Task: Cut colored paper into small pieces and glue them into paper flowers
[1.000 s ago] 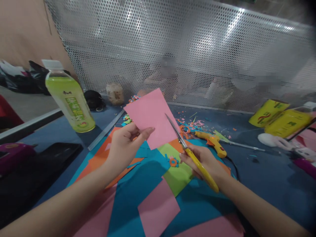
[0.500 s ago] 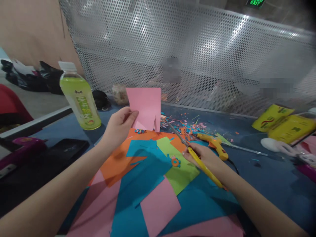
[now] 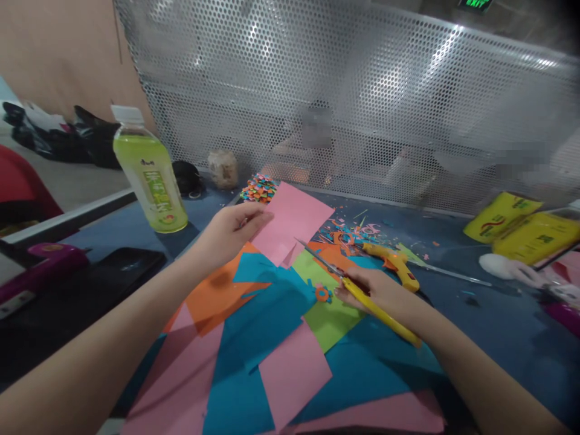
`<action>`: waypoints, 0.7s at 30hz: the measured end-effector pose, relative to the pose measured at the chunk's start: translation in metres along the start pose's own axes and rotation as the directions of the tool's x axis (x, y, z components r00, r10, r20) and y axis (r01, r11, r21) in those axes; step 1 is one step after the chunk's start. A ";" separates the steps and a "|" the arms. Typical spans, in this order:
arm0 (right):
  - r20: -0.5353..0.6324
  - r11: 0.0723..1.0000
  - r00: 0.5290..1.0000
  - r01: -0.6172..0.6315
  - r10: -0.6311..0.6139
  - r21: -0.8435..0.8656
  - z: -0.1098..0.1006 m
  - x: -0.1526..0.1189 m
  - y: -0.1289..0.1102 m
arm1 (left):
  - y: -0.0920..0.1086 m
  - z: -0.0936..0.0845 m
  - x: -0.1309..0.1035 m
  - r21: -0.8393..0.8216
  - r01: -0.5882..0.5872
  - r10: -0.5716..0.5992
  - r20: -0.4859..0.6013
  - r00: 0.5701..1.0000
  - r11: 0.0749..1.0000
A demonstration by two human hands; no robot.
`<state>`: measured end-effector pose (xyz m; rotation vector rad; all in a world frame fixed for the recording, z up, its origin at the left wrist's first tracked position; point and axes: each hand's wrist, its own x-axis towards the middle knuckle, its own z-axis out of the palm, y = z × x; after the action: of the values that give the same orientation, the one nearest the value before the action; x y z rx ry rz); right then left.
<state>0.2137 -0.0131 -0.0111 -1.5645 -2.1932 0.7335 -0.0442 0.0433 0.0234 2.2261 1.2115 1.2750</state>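
Between the thumb and fingers of my left hand [image 3: 240, 228] is a sheet of pink paper [image 3: 296, 217], held above the table and turned at an angle. A cut flap shows at its lower edge. My right hand [image 3: 369, 289] is closed around yellow-handled scissors [image 3: 380, 311], whose blades point up and left with the tips by that flap. Under both hands lie overlapping sheets of blue paper [image 3: 267, 329], orange paper [image 3: 220, 299] and green paper [image 3: 342, 323], plus a loose pink piece [image 3: 296, 374]. A small orange ring with blue bits [image 3: 322, 293] rests on the green sheet.
A bottle of green drink [image 3: 151, 175] stands at left, near a dark phone [image 3: 129, 272]. Colourful paper bits [image 3: 259, 188] are heaped behind the pink sheet. A yellow glue gun [image 3: 394, 264] lies right of paper scraps. A perforated metal screen [image 3: 254, 84] closes the back.
My left hand has tilted the pink sheet clockwise and lowered it slightly, uncovering the heap of paper bits behind. The scissors remain in my right hand, tips now lower beside the flap.
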 end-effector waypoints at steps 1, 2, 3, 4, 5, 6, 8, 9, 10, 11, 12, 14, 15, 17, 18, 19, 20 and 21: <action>0.010 1.000 1.000 0.007 -0.007 -0.011 0.000 0.000 0.000 | 0.001 0.000 0.000 -0.008 -0.013 0.013 0.023 1.000 1.000; 0.014 1.000 1.000 0.012 -0.012 -0.028 0.000 -0.001 0.001 | 0.001 0.001 0.000 -0.018 -0.026 0.027 0.050 0.998 0.999; 0.019 0.999 1.000 0.015 -0.014 -0.046 0.000 -0.001 0.001 | 0.002 0.001 0.000 -0.023 -0.039 0.040 0.076 0.996 0.999; 0.024 0.998 1.000 0.015 -0.013 -0.062 0.000 -0.002 0.000 | 0.002 0.001 0.000 -0.019 -0.051 0.053 0.084 0.995 0.999; 0.027 0.997 1.000 0.014 -0.012 -0.074 0.000 -0.002 0.000 | 0.002 0.001 0.000 -0.010 -0.063 0.064 0.088 0.994 0.998; 0.028 0.996 1.000 0.013 -0.011 -0.083 -0.001 -0.002 0.000 | 0.002 0.001 0.000 0.001 -0.073 0.073 0.091 0.993 0.997; 0.027 0.995 0.999 0.019 -0.017 -0.093 -0.002 -0.002 -0.002 | 0.001 0.001 0.000 0.019 -0.085 0.083 0.087 0.993 0.996; 0.026 0.995 0.999 0.025 -0.022 -0.093 -0.002 -0.002 -0.002 | 0.001 0.001 0.000 0.024 -0.086 0.084 0.084 0.993 0.996; 0.025 0.995 0.999 0.026 -0.024 -0.094 -0.002 -0.002 -0.002 | 0.000 0.001 0.000 0.027 -0.086 0.084 0.081 0.993 0.996; 0.024 0.995 0.999 0.023 -0.020 -0.095 -0.002 -0.002 -0.002 | 0.000 0.001 0.000 0.030 -0.085 0.082 0.079 0.993 0.996; 0.024 0.996 1.000 0.017 -0.015 -0.091 -0.002 -0.002 -0.003 | -0.001 0.002 -0.001 0.032 -0.083 0.081 0.076 0.994 0.996; 0.022 0.997 1.000 0.011 -0.009 -0.080 -0.001 -0.002 -0.002 | -0.001 0.002 -0.001 0.036 -0.081 0.078 0.073 0.994 0.996; 0.021 0.997 1.000 0.011 -0.009 -0.075 -0.001 -0.002 -0.002 | -0.001 0.002 -0.001 0.037 -0.080 0.077 0.071 0.994 0.996; 0.023 0.997 1.000 0.018 -0.016 -0.073 -0.001 -0.002 -0.002 | -0.001 0.003 0.000 0.037 -0.078 0.075 0.071 0.995 0.996; 0.023 0.997 1.000 0.021 -0.019 -0.077 -0.001 -0.002 -0.002 | -0.001 0.003 0.000 0.037 -0.075 0.072 0.073 0.995 0.997; 0.022 0.996 1.000 0.023 -0.022 -0.082 -0.001 -0.002 -0.002 | -0.001 0.003 0.000 0.038 -0.071 0.068 0.073 0.995 0.997; 0.021 0.996 0.999 0.028 -0.026 -0.086 -0.001 -0.002 -0.001 | -0.001 0.003 0.000 0.037 -0.068 0.065 0.073 0.995 0.997; 0.017 0.996 0.999 0.034 -0.032 -0.088 -0.001 -0.002 -0.001 | -0.001 0.003 0.000 0.037 -0.065 0.062 0.073 0.995 0.997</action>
<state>0.2139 -0.0148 -0.0100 -1.5655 -2.2858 0.6487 -0.0419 0.0446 0.0210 2.3345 1.1582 1.1933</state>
